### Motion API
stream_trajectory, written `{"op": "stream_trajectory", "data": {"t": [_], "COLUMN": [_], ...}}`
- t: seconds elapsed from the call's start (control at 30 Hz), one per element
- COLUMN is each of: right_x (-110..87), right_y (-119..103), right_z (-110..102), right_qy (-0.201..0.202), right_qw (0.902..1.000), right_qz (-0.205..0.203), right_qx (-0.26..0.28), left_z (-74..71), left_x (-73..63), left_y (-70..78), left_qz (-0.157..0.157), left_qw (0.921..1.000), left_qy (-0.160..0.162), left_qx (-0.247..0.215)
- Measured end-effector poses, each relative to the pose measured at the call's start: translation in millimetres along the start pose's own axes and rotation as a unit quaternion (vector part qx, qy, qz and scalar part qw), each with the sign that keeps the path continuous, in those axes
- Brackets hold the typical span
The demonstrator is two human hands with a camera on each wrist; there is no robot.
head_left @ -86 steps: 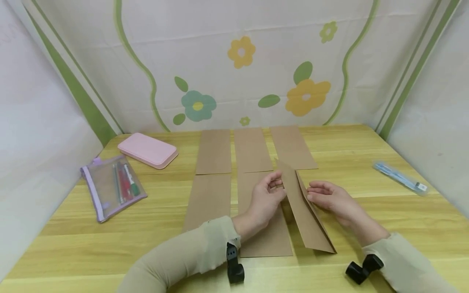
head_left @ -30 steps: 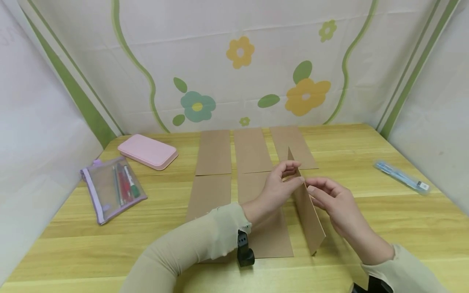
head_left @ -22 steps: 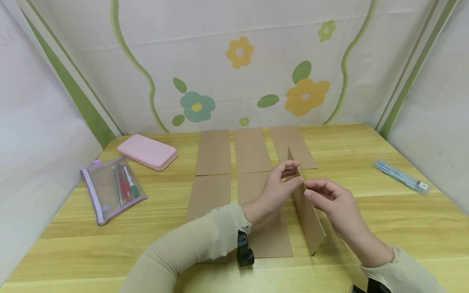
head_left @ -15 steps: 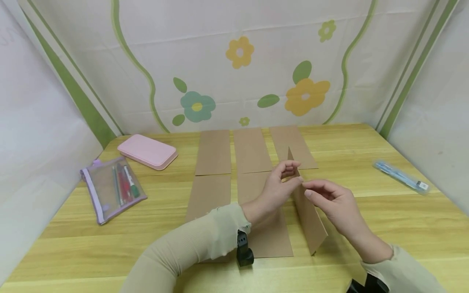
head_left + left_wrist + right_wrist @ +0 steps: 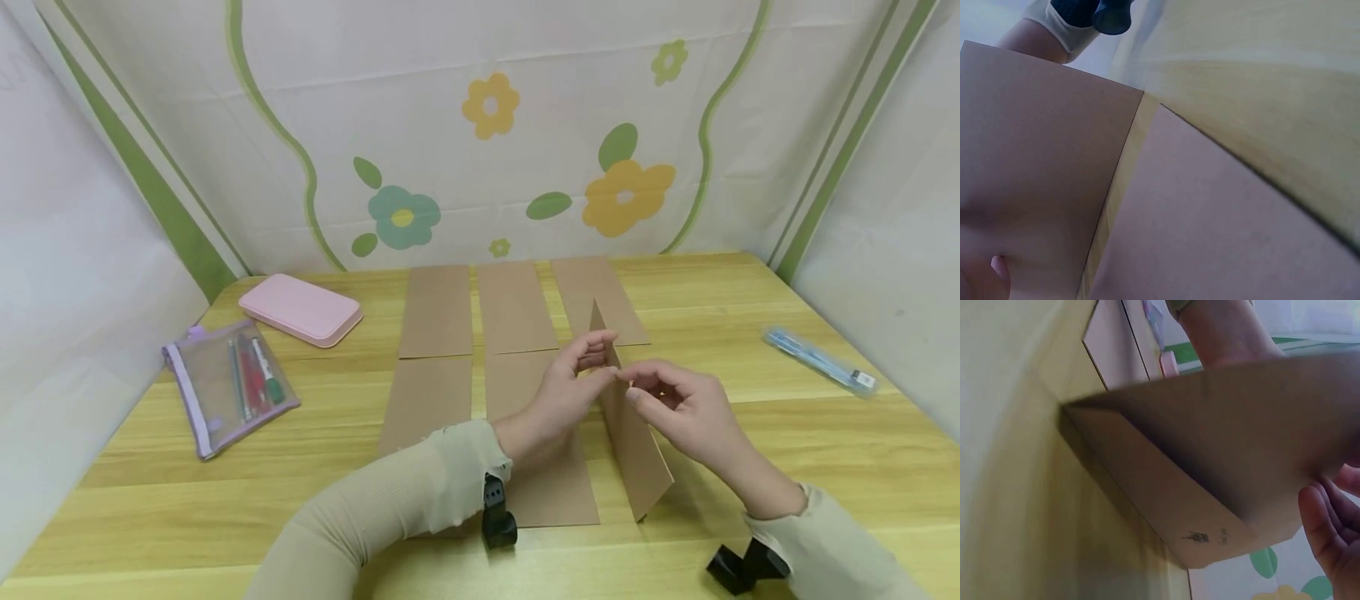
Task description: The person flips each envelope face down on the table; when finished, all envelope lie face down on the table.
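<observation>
One brown kraft envelope point(image 5: 633, 450) stands on its long edge, tilted, in front of me. My left hand point(image 5: 558, 387) pinches its top edge between thumb and fingers from the left side. From the right, my right hand point(image 5: 686, 408) meets the same edge with curled thumb and forefinger, close to the left fingertips. The right wrist view shows the envelope's underside, with a narrow folded flap point(image 5: 1160, 481) bearing a small dark print. The held envelope point(image 5: 1047, 156) fills the left of the left wrist view, with a fingertip low on it.
Several flat brown envelopes point(image 5: 517, 308) lie in two rows beside and behind the held one. At left are a pink case point(image 5: 300, 308) and a purple-edged mesh pouch point(image 5: 232, 387) with pens. A clear blue pack point(image 5: 817, 360) lies at right. A flower-printed curtain point(image 5: 480, 150) stands behind.
Earlier the envelope leaned with its sides spread and the hands lower around it; both hands have since come together at its top edge. Over the last half second it has barely shifted.
</observation>
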State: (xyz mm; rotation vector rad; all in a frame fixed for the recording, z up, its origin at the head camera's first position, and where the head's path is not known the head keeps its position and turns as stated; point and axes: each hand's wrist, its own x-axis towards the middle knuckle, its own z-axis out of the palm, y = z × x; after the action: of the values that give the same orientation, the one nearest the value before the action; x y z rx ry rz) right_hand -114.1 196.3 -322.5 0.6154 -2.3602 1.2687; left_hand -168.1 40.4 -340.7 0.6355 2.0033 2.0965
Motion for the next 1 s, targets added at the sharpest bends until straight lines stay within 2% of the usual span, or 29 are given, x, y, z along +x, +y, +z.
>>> {"op": "stream_trajectory", "data": {"t": [0.1,0.23,0.43,0.6,0.7,0.83,0.93,1.0], "right_x": [4.6,9.9,11.1,9.5,9.3,9.8,9.8,9.7], "right_y": [4.3,9.0,14.9,17.8,18.3,21.5,27.5,33.1], "right_z": [-3.2,-7.0,-11.4,-15.8,-19.0,-23.3,-25.1,-25.3], "right_qy": [-0.036,-0.077,-0.089,-0.090,-0.081,-0.049,-0.028,-0.020], "right_qw": [0.9987,0.9953,0.9933,0.9932,0.9942,0.9941,0.9873,0.9783], "right_qz": [-0.035,-0.058,-0.071,-0.070,-0.065,-0.064,-0.073,-0.085], "right_qx": [0.003,0.013,0.019,0.023,0.030,0.072,0.138,0.188], "left_z": [0.2,0.4,1.8,3.1,3.2,0.3,-3.6,-6.0], "left_x": [-0.6,-2.4,-4.7,-6.2,-6.8,-8.0,-9.5,-10.5], "left_y": [-0.3,-1.4,-6.5,-10.2,-12.0,-14.4,-16.2,-17.7], "left_qz": [-0.003,-0.014,-0.023,-0.023,-0.014,0.014,0.028,0.023], "left_qw": [0.9999,0.9991,0.9977,0.9977,0.9988,0.9972,0.9937,0.9921], "left_qy": [-0.009,-0.028,-0.055,-0.062,-0.034,0.046,0.094,0.111], "left_qx": [-0.011,-0.027,-0.031,-0.018,-0.032,-0.057,-0.054,-0.053]}}
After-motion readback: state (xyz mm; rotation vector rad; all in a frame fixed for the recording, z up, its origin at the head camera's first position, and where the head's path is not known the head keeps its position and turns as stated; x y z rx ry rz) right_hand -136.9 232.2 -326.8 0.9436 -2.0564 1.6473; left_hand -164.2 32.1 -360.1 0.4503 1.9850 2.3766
